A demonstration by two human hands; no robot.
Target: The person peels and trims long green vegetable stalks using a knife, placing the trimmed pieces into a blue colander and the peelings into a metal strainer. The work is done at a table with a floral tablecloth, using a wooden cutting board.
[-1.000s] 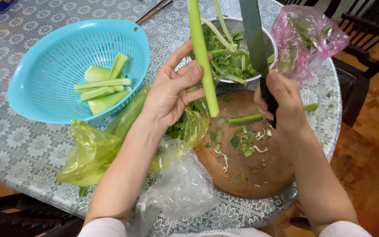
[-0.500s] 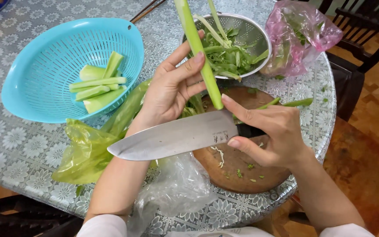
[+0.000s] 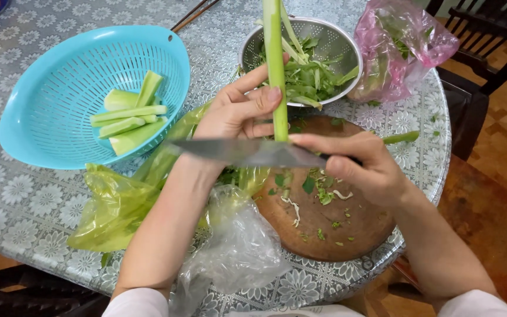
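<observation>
The left hand (image 3: 236,111) clamps an upright stalk (image 3: 275,64); the right hand (image 3: 365,167) grips a knife (image 3: 247,152). The stalk looks stiff, light, best held mid-length.

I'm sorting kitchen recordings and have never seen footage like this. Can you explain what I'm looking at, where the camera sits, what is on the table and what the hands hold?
There is no machine here: these are a person's two bare hands, filmed by a camera worn on the head and looking down. The left hand holds a long green stalk upright. The right hand holds a kitchen knife level, its blade against the stalk's lower end. Below them lies a round wooden cutting board with green scraps on it. On the patterned table there is also a blue colander with cut stalk pieces, a metal strainer bowl of leafy trimmings, a pink plastic bag, a yellow-green bag and a clear bag.
</observation>
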